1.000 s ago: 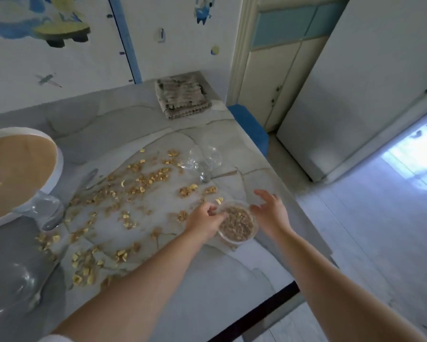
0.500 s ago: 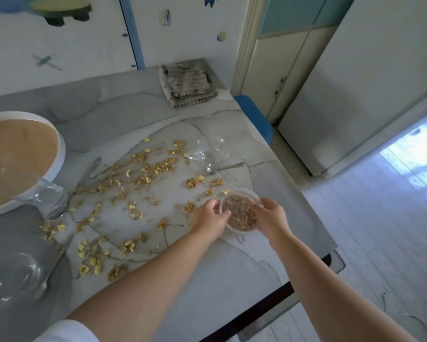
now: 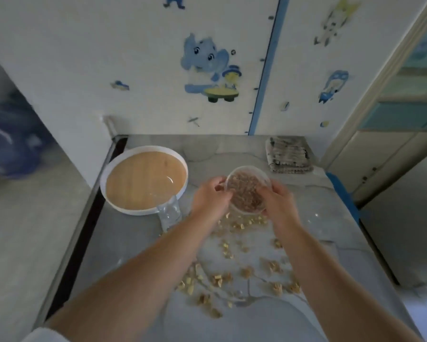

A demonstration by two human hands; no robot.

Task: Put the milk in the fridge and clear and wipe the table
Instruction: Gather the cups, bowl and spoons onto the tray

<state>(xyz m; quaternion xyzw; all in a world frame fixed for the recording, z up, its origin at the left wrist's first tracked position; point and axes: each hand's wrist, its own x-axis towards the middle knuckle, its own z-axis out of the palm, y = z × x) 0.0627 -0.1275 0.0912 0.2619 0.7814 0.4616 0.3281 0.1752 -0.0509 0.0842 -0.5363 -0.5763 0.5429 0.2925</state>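
2 hands on the clear bowl (image 3: 248,188) of brown cereal. Your left grip (image 3: 211,196) pinches its left rim, fingers curled. Your right grip (image 3: 279,201) wraps round the right side. The bowl is held tilted above the far half of the desk (image 3: 128,248). Below it, yellow cereal bits (image 3: 232,280) lie scattered toward you. Left of the bowl is a round white-rimmed tray (image 3: 133,211), with a clear glass (image 3: 170,214) at its near edge. A folded cloth (image 3: 289,155) lies at the far right corner.
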